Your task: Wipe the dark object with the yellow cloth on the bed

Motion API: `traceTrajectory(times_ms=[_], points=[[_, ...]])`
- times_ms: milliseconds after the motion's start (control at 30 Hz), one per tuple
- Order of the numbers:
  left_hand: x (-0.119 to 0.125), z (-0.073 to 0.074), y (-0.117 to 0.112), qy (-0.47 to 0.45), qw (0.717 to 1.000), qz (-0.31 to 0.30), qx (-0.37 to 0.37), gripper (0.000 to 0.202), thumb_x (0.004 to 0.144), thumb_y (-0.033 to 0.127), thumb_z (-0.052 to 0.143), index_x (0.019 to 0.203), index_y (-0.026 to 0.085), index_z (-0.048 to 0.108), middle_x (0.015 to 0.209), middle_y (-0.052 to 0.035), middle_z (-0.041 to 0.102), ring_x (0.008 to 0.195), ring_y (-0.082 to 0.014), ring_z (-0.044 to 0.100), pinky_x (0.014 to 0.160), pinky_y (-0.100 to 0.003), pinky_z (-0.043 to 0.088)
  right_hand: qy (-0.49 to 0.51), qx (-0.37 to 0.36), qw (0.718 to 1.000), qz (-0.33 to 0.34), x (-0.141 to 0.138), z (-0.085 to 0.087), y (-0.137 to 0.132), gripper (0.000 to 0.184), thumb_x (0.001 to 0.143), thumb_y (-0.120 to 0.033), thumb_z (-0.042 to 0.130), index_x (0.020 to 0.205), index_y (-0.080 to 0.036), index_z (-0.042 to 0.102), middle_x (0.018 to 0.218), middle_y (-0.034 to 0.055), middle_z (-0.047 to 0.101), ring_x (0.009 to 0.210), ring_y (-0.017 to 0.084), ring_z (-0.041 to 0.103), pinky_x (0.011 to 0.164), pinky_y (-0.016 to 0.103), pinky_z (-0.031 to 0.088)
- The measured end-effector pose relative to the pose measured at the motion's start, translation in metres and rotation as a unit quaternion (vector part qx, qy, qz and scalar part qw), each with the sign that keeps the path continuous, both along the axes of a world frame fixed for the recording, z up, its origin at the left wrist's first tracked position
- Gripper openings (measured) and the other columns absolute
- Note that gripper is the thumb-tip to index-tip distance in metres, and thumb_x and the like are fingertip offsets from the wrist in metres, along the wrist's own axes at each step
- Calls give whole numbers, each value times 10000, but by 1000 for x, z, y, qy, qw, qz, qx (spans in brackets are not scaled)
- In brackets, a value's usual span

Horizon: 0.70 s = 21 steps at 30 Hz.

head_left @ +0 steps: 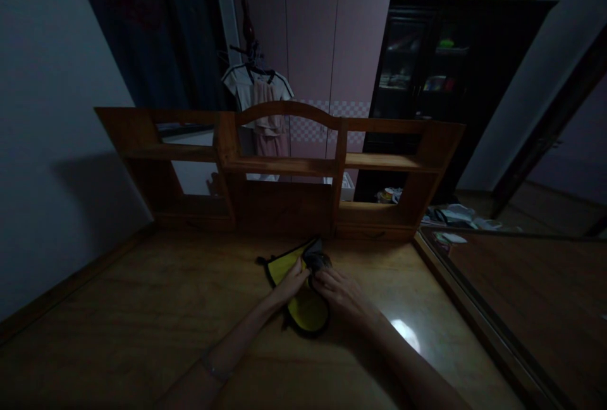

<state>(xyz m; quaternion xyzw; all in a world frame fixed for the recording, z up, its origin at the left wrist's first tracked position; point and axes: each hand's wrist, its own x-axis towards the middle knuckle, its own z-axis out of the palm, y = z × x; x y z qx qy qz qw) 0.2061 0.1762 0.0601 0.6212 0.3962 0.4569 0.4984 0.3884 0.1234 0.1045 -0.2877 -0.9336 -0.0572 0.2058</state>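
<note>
A yellow cloth item with dark edging [303, 312] lies on the wooden desk [142, 321] in front of the shelf unit. My left hand [291, 283] rests on its upper part, fingers pinched at a dark bunched portion [317, 260]. My right hand [339, 293] lies across its right side, fingers closed on the same dark portion. Both forearms reach in from the bottom of the view. The room is dim, so fine detail of the item is hard to make out.
A low wooden shelf unit [279, 166] stands along the desk's back edge. A second wooden surface [535, 296] adjoins on the right, with papers [455, 214] at its far end. Behind are a pink wardrobe [313, 49], hanging clothes [258, 90] and a dark cabinet [427, 74].
</note>
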Motion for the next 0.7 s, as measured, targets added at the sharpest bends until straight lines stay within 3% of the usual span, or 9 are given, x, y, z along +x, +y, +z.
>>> traceTrajectory(times_ms=[100, 267, 400, 567, 700], points=[[-1, -2, 0, -23, 1000, -10, -7, 520, 776, 318, 539, 1264, 164, 444, 1298, -101, 521, 1245, -246, 416, 1056, -379, 293, 92, -15, 995, -33, -2, 2, -2, 441, 877, -123, 519, 1289, -260, 444, 1311, 93, 423, 1205, 253, 392, 965, 422, 408], [1, -4, 2, -2, 1000, 18, 13, 499, 741, 333, 561, 1200, 145, 512, 1231, -98, 575, 1161, -267, 496, 1004, -387, 355, 236, -49, 968, -74, 2, 12, -3, 576, 827, -256, 615, 1347, -276, 367, 1352, 101, 365, 1246, 266, 353, 1004, 474, 374], [3, -7, 8, 52, 997, 54, 27, 374, 691, 301, 590, 1022, 128, 620, 1031, -84, 672, 988, -266, 582, 905, -365, 424, 213, -101, 970, -62, 7, 18, -6, 647, 836, -306, 616, 1391, -261, 287, 1357, 97, 371, 1256, 244, 347, 1040, 442, 337], [3, -11, 8, 63, 996, 66, 12, 307, 716, 360, 568, 852, 98, 653, 818, -75, 693, 786, -239, 614, 713, -316, 472, 205, -151, 965, -61, 8, 15, -8, 689, 851, -318, 602, 1419, -269, 216, 1367, 91, 372, 1251, 231, 361, 1035, 411, 338], [3, -3, 0, 64, 995, 69, 16, 297, 711, 365, 582, 846, 111, 660, 801, -57, 692, 761, -226, 616, 677, -292, 469, 211, -181, 959, -57, 10, 11, -7, 815, 770, -360, 692, 1423, -267, 214, 1343, 102, 402, 1226, 252, 394, 1010, 414, 355]])
